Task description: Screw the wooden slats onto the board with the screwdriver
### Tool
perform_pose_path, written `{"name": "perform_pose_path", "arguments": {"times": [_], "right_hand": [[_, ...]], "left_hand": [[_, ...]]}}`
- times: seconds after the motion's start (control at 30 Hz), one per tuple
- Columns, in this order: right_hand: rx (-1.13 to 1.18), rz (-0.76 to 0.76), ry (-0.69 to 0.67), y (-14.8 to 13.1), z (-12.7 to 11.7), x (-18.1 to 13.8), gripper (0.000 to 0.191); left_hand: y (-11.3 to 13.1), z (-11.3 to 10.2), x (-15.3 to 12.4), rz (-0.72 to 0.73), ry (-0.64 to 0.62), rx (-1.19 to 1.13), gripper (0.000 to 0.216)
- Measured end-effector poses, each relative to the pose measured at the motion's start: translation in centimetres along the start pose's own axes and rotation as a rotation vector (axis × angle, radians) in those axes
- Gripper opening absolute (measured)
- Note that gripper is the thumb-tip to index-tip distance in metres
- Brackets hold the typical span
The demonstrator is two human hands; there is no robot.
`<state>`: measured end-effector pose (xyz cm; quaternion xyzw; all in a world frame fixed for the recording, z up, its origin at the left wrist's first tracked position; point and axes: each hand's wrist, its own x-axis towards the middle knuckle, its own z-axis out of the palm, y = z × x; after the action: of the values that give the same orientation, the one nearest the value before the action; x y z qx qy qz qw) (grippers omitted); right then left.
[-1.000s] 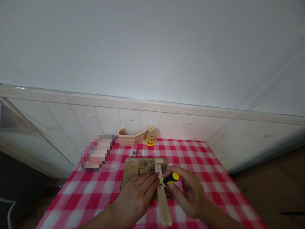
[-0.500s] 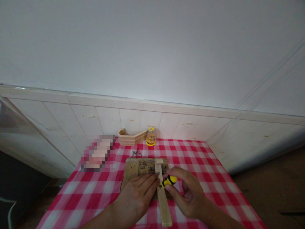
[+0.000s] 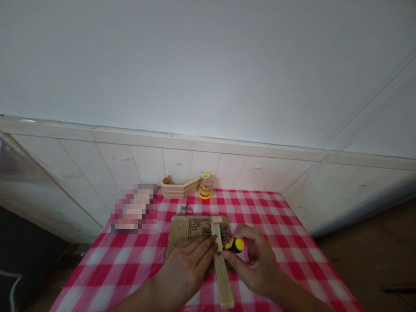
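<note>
My left hand [image 3: 186, 266] lies flat, fingers stretched out, over a piece of printed cardboard [image 3: 180, 227] and against the left edge of a narrow wooden strip [image 3: 224, 281]. A small block [image 3: 217, 220] sits at the strip's far end. Dark round screw heads [image 3: 216, 236] show along its middle. Between thumb and fingers, my right hand [image 3: 260, 266] grips a short yellow and black screwdriver [image 3: 238, 245]. Its front end points at the strip near the lower screw; the tip is too small to make out.
At the back by the wall stand a curved wooden hook-shaped piece [image 3: 177, 190] and a clear, yellow-based bit holder [image 3: 206, 188]. Loose screws [image 3: 186, 209] lie behind the cardboard. A pixelated object [image 3: 134, 210] rests at the left on the checked tablecloth [image 3: 276, 216].
The screwdriver's handle has swung slightly to the right, and my right thumb and fingers have shifted around it. My left hand and the wooden strip have stayed almost still.
</note>
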<state>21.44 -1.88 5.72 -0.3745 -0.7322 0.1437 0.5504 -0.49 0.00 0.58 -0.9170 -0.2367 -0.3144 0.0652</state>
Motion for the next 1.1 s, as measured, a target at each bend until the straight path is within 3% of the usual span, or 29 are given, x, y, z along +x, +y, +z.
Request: {"name": "perform_pose_path", "arguments": {"times": [0.27,0.4,0.87,1.1], "right_hand": [[0.035,0.124,0.163,1.4,0.4,-0.1,0.031],[0.001,0.166,0.180,2.5,0.5,-0.2,0.032],[0.073,0.208,0.080,2.8,0.7,-0.1,0.044],[-0.004,0.130,-0.063,2.1,-0.1,0.0,0.045]], "left_hand": [[0.1,-0.1,0.0,0.001,0.013,0.016,0.038],[0.1,-0.1,0.1,0.004,0.021,0.023,0.037],[0.1,0.0,0.0,-0.009,0.037,0.021,0.038],[-0.1,-0.1,0.0,0.016,0.008,0.021,0.037]]}}
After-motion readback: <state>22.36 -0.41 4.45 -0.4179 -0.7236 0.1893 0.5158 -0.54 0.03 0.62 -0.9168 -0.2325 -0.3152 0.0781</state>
